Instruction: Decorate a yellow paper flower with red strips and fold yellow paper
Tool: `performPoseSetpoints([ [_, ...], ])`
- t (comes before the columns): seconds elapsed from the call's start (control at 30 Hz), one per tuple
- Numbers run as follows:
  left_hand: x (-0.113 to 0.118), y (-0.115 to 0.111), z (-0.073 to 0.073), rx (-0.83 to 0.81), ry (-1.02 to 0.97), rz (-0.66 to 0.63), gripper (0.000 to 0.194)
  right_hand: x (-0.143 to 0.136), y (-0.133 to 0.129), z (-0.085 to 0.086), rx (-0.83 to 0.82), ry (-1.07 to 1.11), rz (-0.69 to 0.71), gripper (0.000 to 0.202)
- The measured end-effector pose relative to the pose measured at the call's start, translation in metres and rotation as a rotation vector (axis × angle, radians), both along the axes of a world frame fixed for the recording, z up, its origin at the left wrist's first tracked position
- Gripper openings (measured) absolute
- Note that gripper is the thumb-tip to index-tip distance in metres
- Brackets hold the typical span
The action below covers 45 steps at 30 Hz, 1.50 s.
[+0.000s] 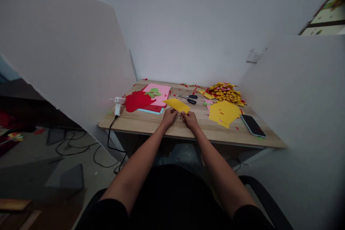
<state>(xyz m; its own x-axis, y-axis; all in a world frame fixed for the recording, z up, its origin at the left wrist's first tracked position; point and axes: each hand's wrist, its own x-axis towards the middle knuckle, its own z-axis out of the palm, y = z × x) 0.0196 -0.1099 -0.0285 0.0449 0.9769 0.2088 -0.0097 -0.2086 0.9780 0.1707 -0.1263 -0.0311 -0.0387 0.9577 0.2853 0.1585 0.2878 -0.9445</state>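
A yellow piece of paper [176, 105] is held up over the front middle of the wooden table [140, 123]. My left hand [170, 116] pinches its lower edge, and my right hand [189, 119] grips it close by, near the right corner. Behind the paper lie black-handled scissors [191, 99], untouched. To the right is a loose spread of yellow paper pieces [225, 112]. Red paper [138, 101] and pink sheets [161, 95] with green cut pieces [153, 92] on them lie to the left.
A heap of yellow and red cut pieces [226, 92] stands at the back right. A phone [252, 125] lies near the right edge. A white power strip [118, 106] with a black cable sits at the left edge. White panels flank the table.
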Motion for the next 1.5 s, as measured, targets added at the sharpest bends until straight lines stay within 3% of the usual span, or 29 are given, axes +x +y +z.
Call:
performPoseSetpoints([
  [0.37,0.0002,0.0030,-0.0050,0.014,0.066,-0.004,0.028,0.0004,0.0002,0.0002,0.019,-0.033,-0.060,0.057],
  [0.7,0.0015,0.0021,-0.0019,0.007,0.020,-0.021,0.029,-0.0007,-0.0023,0.0023,0.020,-0.107,-0.018,0.051],
  [1.5,0.0009,0.0033,-0.0062,0.009,0.050,-0.029,0.031,-0.0003,-0.0035,0.0034,0.029,-0.146,-0.072,0.047],
])
